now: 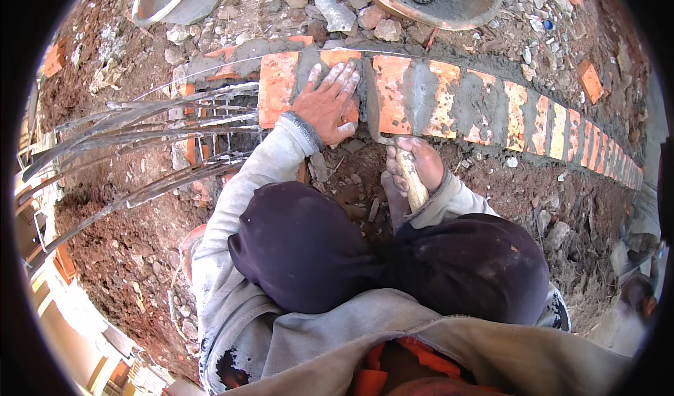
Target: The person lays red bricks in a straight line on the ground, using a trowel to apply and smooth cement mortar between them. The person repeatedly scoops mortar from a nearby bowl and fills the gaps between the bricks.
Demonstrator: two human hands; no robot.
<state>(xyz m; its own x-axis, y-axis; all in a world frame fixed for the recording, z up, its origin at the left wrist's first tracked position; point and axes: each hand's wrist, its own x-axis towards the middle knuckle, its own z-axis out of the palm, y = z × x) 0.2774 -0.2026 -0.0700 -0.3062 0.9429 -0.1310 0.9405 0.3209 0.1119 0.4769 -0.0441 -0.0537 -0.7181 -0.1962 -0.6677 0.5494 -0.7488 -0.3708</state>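
Observation:
My left hand (328, 104) lies flat with its fingers spread on an orange brick (340, 57) in the wall's top course. To the left, another brick (277, 90) sits at the wall's end, with grey mortar between the two. The wooden handle of a trowel (409, 175) is wrapped in my right hand (419, 163), just on the near side of the wall. Its narrow blade (373, 108) stands in the gap right of the brick under my left palm. Rightward runs the curved-looking row of mortared bricks (444, 101). My palm hides part of the brick.
Long steel bars (133, 126) jut leftward from the wall's end. A thin string (203, 71) stretches along the far edge. Beyond it are a basin (189, 3) and another basin of mortar (460, 22), among stones. A loose brick (590, 81) lies far right. My knees (309, 245) are close below.

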